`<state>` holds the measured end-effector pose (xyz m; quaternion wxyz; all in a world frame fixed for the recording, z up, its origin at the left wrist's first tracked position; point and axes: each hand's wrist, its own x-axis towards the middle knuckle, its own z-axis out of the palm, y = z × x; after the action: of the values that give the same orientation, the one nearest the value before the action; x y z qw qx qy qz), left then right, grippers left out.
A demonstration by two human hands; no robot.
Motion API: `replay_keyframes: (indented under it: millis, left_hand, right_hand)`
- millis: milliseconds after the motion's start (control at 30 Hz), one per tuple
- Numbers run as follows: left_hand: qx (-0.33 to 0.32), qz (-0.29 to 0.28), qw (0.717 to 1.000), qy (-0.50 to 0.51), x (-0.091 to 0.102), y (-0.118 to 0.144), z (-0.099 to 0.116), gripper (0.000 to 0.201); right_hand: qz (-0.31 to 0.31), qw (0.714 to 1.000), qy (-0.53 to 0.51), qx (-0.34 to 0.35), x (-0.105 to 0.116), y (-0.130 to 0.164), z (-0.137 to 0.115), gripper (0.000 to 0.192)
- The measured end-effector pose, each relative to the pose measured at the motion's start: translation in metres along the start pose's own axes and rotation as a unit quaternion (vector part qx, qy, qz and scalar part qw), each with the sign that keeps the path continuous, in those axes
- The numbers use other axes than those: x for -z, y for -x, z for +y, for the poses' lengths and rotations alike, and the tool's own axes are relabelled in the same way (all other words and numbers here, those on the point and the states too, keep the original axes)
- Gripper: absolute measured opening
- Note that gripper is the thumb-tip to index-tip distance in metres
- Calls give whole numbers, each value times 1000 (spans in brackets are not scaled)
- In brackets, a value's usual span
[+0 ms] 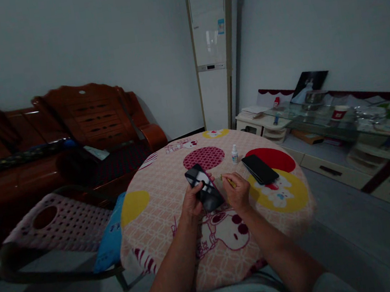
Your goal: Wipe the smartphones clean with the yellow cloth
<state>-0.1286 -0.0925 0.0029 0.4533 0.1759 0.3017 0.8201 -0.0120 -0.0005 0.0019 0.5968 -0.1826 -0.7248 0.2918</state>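
My left hand (192,201) is wrapped round a dark smartphone (211,196), its glossy screen tilted up and catching a light reflection. The phone is held over the near middle of the round table. Just to its right, my right hand (237,192) is closed in a pinch on a thin yellow object (231,182), mostly hidden by the fingers; its kind I cannot make out. Beyond the right hand stands a small white bottle (234,155), upright. To the right of that hand a flat black item (260,169), like a wallet or a phone in a case, lies on the cloth.
A patterned cloth (164,188) covers the round table. A woven chair (61,221) with a blue cushion (112,238) is at the left, wooden seating (87,117) behind it. A tall white air conditioner (214,90) stands at the back; a cluttered glass-topped cabinet (324,119) is at the right.
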Motion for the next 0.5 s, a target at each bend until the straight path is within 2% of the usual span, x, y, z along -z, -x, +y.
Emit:
replay_keyframes:
  millis: [200,300,400,500]
  left_hand:
    - [85,18,996,5,-3,4,6,22]
    - [112,57,992,14,-5,4,7,17]
    - [124,101,987,14,-6,3,5,12]
    - [127,116,985,-9,-6,2,3,11]
  right_hand:
    - [-24,1000,-15,6,-2,2,-4,17]
    - [-45,998,-35,-6,-4,4,-8,17]
    - [-65,994,-70,-48,-5,3,-12,15]
    - [-94,982,-110,-120,-6,1,-15,15]
